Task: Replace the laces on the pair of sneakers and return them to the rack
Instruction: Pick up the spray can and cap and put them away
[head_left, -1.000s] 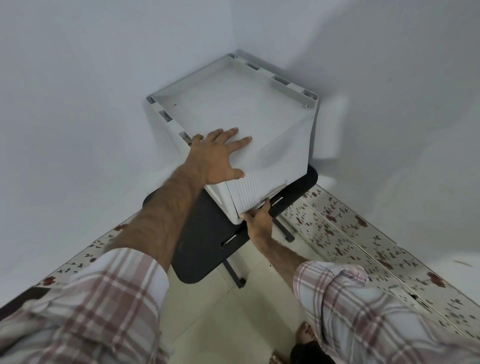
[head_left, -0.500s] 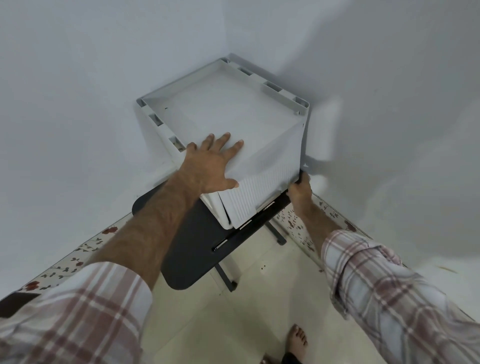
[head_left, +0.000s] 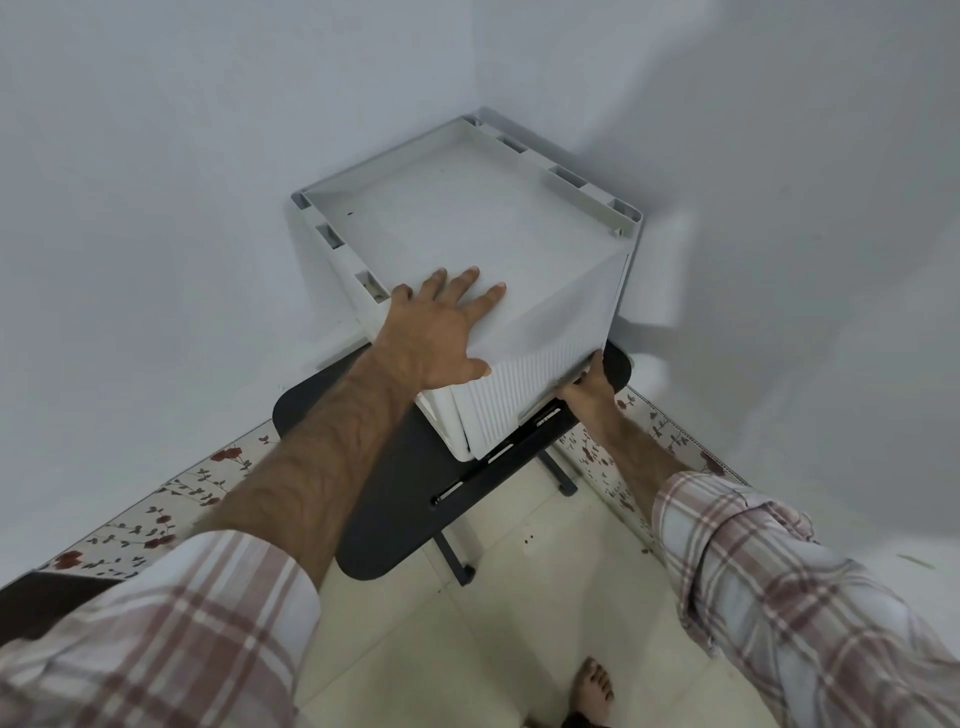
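Observation:
A white plastic rack box (head_left: 467, 208) with a ribbed front panel stands on a black table (head_left: 395, 493) in the room's corner. My left hand (head_left: 441, 332) lies flat on its top near the front edge, fingers spread. My right hand (head_left: 589, 387) holds the bottom edge of the ribbed front panel at its right corner, its fingertips hidden under the panel. No sneakers or laces show.
White walls close in behind and on both sides of the box. The table's dark metal legs (head_left: 454, 561) stand on a cream tile floor with flowered skirting (head_left: 156, 525). My bare foot (head_left: 592, 686) is on the floor below.
My right hand slid from the front panel's near bottom corner to its right bottom corner. My left hand stayed flat on top. The view shifted slightly.

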